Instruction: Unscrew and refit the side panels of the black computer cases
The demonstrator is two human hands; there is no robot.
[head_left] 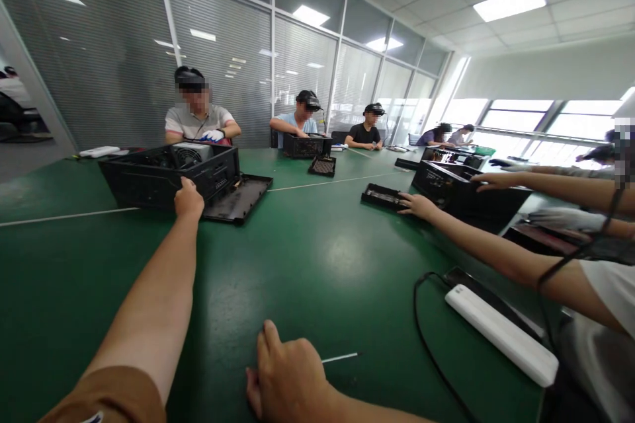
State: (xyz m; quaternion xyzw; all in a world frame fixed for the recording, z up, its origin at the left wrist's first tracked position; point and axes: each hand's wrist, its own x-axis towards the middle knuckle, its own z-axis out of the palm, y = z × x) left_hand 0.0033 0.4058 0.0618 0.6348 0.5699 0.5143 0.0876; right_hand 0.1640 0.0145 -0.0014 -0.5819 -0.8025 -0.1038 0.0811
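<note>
My left hand [189, 199] reaches forward to the near corner of a black computer case [149, 178], its fingers curled against the edge. The case lies on its side, and a grey power supply with a fan [190, 154] shows in its open top. At its right a black front panel [241, 197] lies flat on the green table. Close to me, my right hand [292, 370] is closed round a screwdriver [340, 358]. Only the thin, pale shaft with a dark tip sticks out to the right; the handle is hidden in my fist.
A co-worker's arms at the right reach to another black case [446, 185] and a black panel [381, 197]. Nearby lie a white power strip [501, 334] and a black cable [421, 337]. Several people sit round the green table [317, 258]. A dark vented panel [322, 166] lies farther back.
</note>
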